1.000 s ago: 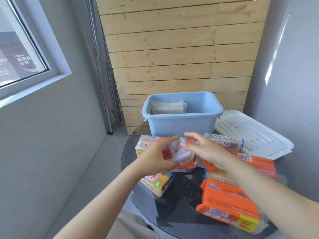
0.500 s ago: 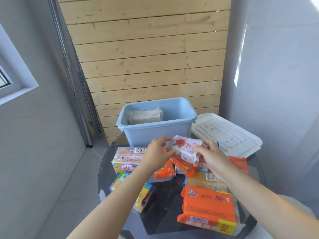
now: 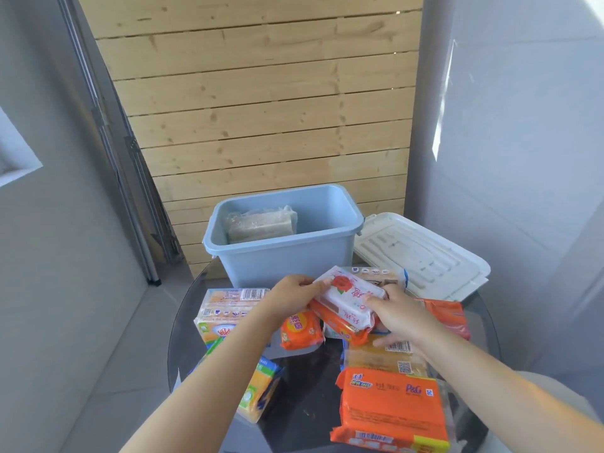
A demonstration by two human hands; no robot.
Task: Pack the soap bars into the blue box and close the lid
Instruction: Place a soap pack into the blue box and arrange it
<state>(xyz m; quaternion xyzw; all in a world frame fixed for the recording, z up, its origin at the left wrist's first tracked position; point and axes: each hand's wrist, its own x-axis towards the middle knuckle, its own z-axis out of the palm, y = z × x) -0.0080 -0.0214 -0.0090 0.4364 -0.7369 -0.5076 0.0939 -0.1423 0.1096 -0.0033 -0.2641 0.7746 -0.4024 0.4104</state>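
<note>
A white soap pack with a red rose [image 3: 346, 297] is held just above the pile, in front of the blue box [image 3: 284, 259]. My left hand [image 3: 291, 297] grips its left end and my right hand [image 3: 397, 317] grips its right end. The box is open, with one clear-wrapped pale soap pack [image 3: 261, 223] inside at its back left. Its white lid [image 3: 421, 256] lies flat to the right of the box. Several orange and yellow soap packs lie on the dark round table [image 3: 304, 397], among them a large orange pack [image 3: 392, 410] at the front right.
A yellow multipack [image 3: 225, 310] lies at the left under my left forearm, and a yellow-blue pack [image 3: 258, 393] hangs near the table's left edge. A wooden slat wall stands behind the box. Grey walls close in on both sides.
The view has swung right and down. Both hands have lifted the white rose pack slightly off the pile and hold it by its two ends.
</note>
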